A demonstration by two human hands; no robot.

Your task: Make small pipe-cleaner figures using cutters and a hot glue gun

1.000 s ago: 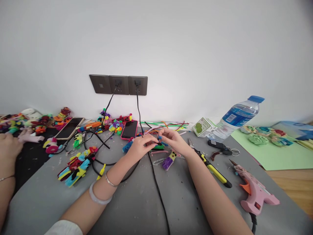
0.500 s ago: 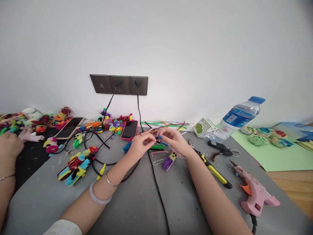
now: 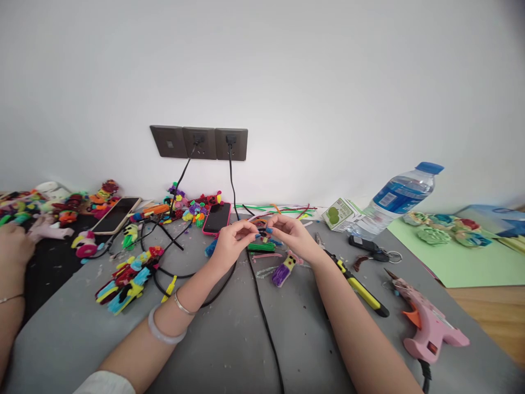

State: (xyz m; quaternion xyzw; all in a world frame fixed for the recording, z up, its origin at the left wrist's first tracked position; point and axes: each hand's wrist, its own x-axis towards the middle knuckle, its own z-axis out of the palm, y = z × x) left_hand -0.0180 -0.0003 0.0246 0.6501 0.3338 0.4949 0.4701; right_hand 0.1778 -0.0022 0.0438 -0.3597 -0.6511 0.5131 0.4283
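Tiny piece (image 3: 263, 236), indistinct between fingertips (image 3: 258, 235)

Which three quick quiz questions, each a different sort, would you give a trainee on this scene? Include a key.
1. Multiple choice: what colour is the trigger of the hot glue gun?
A) blue
B) orange
C) green

2. True or false: the purple-and-yellow fuzzy figure lies on the grey tabletop, outside both hands.

3. Short answer: which is nearer the blue-capped plastic bottle, the person's left hand or right hand?

Key: 1. B, orange. 2. True. 3. The right hand.
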